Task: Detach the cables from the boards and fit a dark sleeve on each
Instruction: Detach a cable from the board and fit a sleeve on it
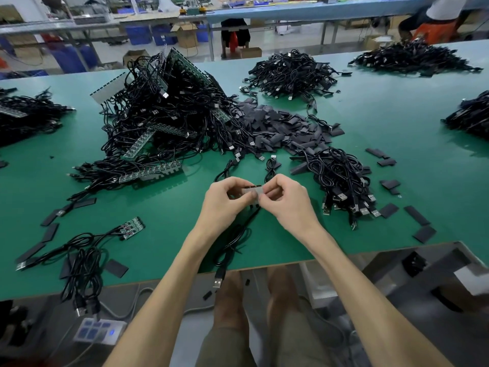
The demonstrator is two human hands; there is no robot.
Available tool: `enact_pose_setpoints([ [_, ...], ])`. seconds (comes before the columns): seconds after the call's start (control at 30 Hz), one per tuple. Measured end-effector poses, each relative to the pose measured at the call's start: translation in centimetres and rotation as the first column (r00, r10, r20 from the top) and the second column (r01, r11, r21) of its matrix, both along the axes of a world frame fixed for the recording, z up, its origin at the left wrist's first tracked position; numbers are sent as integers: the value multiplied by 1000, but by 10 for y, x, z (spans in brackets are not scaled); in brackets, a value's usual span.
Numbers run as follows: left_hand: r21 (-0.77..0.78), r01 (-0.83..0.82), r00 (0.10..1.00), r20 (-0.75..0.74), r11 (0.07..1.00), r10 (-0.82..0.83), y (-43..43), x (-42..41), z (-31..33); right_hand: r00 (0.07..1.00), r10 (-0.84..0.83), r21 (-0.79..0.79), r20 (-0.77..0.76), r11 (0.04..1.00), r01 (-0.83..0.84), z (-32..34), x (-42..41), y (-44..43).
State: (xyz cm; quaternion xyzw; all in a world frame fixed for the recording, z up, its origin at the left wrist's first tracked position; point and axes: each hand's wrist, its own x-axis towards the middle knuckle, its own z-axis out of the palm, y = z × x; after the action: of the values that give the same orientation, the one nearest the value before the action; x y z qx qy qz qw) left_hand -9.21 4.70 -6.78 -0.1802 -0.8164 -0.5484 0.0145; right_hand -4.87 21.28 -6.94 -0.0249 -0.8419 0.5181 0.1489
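Green factory worktable (370, 123) with a pile of dark sleeves (277, 128). Left hand (225, 200) and right hand (285, 200) each pinch one small board strip (254, 192) just above it, its USB cable (229, 249) trailing. Detaching seems underway; next, a firm pull, then a sleeve.

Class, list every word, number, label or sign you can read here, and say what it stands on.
None can be read.
Held small board, board strips, loose board: any print too small.
Far cardboard boxes: too blurred.
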Motion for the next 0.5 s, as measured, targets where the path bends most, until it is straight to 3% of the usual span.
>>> enact_pose_setpoints([
  [0.37,-31,-103,995,10,994,103,7,2,2,999,36,95,-15,995,-34,0,2,-6],
  [0.5,-41,-173,985,-28,984,171,6,4,5,999,-25,-42,-35,999,24,3,0,-2],
])
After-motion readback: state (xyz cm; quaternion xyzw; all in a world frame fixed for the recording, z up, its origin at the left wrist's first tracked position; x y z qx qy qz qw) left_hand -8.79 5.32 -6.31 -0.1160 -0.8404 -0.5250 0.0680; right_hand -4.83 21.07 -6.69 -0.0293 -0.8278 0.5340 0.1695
